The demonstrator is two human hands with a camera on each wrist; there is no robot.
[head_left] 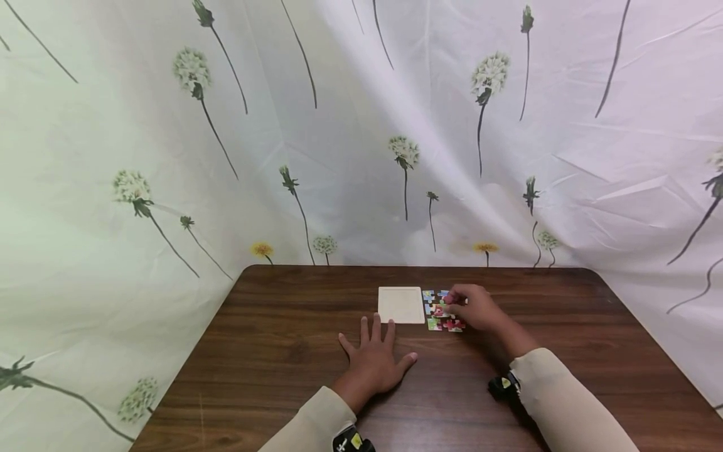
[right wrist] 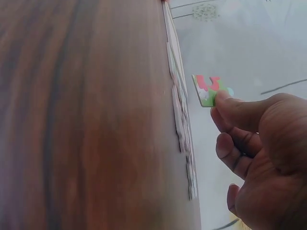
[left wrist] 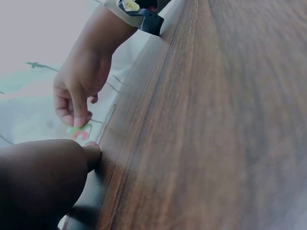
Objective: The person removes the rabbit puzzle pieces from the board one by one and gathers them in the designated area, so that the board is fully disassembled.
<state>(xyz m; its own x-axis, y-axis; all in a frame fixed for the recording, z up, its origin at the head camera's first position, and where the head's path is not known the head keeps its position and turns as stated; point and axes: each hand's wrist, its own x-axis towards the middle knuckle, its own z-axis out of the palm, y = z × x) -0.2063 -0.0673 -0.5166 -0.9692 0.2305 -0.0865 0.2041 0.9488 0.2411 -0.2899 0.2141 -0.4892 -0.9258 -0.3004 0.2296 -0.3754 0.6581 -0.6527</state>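
Note:
My right hand pinches a jigsaw puzzle piece between thumb and fingers. In the right wrist view that piece is green, pink and white, raised above the table. Under and beside the hand lie several colourful puzzle pieces, some partly hidden by it. A pale square puzzle tray rests just left of the pieces, with a bare surface. My left hand lies with spread fingers on the table, its fingertips at the tray's near edge. The left wrist view also catches the right hand holding the piece.
A dark wood-grain table carries everything. Behind its far edge hangs a white cloth printed with dandelions, which continues down both sides. Each wrist wears a black band, the left band showing a yellow mark.

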